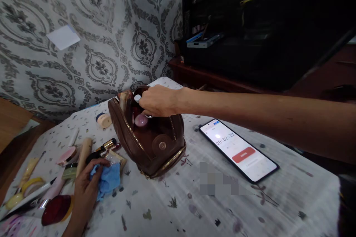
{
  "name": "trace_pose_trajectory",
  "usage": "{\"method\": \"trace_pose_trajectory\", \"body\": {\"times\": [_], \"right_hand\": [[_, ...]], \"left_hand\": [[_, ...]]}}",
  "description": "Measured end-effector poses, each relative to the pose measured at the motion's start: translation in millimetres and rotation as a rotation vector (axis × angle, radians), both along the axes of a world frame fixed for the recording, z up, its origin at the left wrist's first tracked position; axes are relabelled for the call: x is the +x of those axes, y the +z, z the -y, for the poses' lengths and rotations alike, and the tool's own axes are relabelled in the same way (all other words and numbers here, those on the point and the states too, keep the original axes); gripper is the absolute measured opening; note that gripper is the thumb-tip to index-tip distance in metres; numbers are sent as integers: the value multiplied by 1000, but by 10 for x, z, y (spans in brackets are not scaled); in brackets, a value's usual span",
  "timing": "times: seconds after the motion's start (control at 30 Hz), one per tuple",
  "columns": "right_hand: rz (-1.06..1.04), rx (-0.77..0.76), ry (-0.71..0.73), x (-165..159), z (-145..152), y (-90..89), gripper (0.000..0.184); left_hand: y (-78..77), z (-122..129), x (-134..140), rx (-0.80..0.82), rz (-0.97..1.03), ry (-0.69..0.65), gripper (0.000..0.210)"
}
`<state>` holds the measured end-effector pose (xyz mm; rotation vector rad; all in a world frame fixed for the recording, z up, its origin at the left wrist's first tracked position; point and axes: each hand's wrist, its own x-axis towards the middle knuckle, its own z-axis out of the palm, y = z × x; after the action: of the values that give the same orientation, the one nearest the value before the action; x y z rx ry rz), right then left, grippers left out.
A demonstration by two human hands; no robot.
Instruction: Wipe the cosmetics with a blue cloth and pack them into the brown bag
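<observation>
A brown zip-up cosmetic bag (122, 133) stands wide open on the cloth-covered table. My right hand (160, 100) reaches into its top with fingers curled closed. A small item with a white round end (137, 98) shows at those fingertips; its kind is unclear. Just below, a round pinkish-purple item (141, 120) lies inside the bag. My left hand (90, 181), beside the bag, pinches a crumpled light blue cloth (109, 180). Around it are a beige tube (84, 153), a black-and-gold cosmetic tube (109, 143) and a dark red round item (57, 209).
A phone (241, 152) showing a running timer lies right of the bag. Several other cosmetics, including a pink round compact (66, 155), spread over the left side. A beige dark-lidded jar (104, 120) sits behind the bag. A large black screen (264, 26) stands at the back right.
</observation>
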<state>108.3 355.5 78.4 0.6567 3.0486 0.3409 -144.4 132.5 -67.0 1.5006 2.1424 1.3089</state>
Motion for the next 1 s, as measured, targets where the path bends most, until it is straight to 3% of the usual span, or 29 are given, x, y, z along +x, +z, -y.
{"method": "trace_pose_trajectory", "body": {"times": [0.17,0.37,0.6,0.87,1.0], "right_hand": [[-73,35,-24,-24,-16,-65,28],[54,-67,122,83,7,18,28],[40,-102,108,122,39,56,26],[-96,-344,204,56,31,123,17],[-101,-364,192,37,33,110,13]], "left_hand": [[1,-5,0,-3,-8,2,32],[13,-7,13,0,-59,5,29],[0,0,-8,-9,-113,9,28],[44,-16,64,-1,-107,-7,27],[27,-9,56,5,-95,-14,25]]}}
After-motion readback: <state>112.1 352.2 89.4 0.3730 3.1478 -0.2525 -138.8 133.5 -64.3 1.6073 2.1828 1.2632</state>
